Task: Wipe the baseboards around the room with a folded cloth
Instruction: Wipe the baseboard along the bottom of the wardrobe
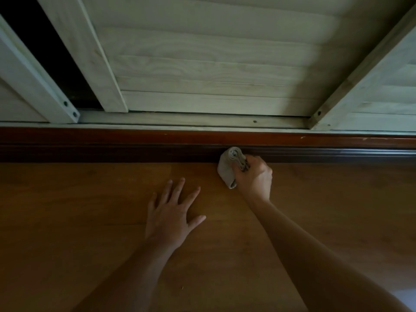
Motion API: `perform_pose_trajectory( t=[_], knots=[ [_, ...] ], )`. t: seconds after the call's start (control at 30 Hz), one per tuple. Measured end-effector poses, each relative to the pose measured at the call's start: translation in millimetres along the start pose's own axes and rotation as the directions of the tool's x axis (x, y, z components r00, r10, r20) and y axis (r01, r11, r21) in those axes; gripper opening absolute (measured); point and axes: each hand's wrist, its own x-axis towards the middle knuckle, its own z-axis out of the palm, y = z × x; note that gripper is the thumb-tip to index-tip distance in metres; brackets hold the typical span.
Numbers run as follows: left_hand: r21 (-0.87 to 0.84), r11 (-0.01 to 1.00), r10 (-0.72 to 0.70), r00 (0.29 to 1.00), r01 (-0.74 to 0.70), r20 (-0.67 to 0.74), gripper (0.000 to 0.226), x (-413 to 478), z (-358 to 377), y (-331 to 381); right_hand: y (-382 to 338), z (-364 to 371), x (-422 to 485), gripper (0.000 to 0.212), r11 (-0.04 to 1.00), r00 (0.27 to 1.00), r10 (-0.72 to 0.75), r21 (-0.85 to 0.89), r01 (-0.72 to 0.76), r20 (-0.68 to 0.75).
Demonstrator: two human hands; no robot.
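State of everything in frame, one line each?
cloth: folded, pressed against the baseboard
baseboard: cloth touching it
right hand: gripping the cloth
left hand: flat on the floor, fingers spread
sliding door: partly open, dark gap at left

Wooden floor (pixel 90 233): left hand (pixel 171 219) flat; tiny speck (pixel 182 287), perhaps crumb.

Cloth (pixel 227 167) against baseboard (pixel 112 147); left hand (pixel 171 212) on floor (pixel 67 221), left of cloth.

The right hand (pixel 255 176) grips a folded grey cloth (pixel 229 165) against the dark baseboard (pixel 135 149) at twelve o'clock. The left hand (pixel 171 212) rests flat, fingers spread, on the wooden floor (pixel 78 210) at seven o'clock of it.
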Motion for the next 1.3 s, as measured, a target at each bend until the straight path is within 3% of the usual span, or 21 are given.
perform_pose_trajectory(
  t=[0.17,0.3,0.47,0.67,0.87,1.0,1.17,1.3],
  knots=[
    [-0.034,0.999,0.009,0.992,-0.013,-0.122,0.082,-2.6,10.5,-8.7,-40.6,22.8,-7.0,0.020,0.996,0.992,-0.091,0.024,0.089,0.089],
    [-0.047,0.999,-0.011,0.980,0.002,-0.198,0.070,-2.0,15.2,-6.7,-56.3,28.1,-11.6,0.025,0.998,0.990,-0.055,0.019,0.053,0.126],
    [-0.047,0.999,-0.014,0.962,0.001,-0.274,0.059,8.0,17.7,7.3,-29.3,9.4,-3.7,0.021,0.999,0.997,0.013,-0.031,-0.011,0.072],
    [-0.031,0.998,0.054,0.973,-0.063,-0.223,0.068,19.0,13.1,30.5,23.1,-33.5,10.4,0.016,0.993,0.995,0.102,-0.063,-0.101,0.007],
    [-0.098,0.994,0.034,0.982,-0.053,-0.186,0.065,18.9,-3.8,74.9,53.6,-57.5,22.8,0.021,0.998,0.997,-0.032,-0.050,0.036,0.072],
    [-0.120,0.992,-0.049,0.998,0.045,-0.033,0.068,6.2,-6.5,96.0,63.9,-61.3,25.8,0.021,0.995,0.995,-0.097,-0.005,0.097,0.040],
    [-0.020,0.993,-0.112,0.993,0.113,0.022,0.077,14.5,2.5,119.5,72.5,-55.1,27.9,0.020,0.992,0.991,-0.111,0.072,0.106,0.079],
    [-0.026,0.992,-0.121,0.993,0.121,0.008,0.083,22.1,11.5,132.2,110.3,-71.2,35.6,0.018,1.000,0.998,-0.019,0.023,0.021,-0.067]
  ],
)
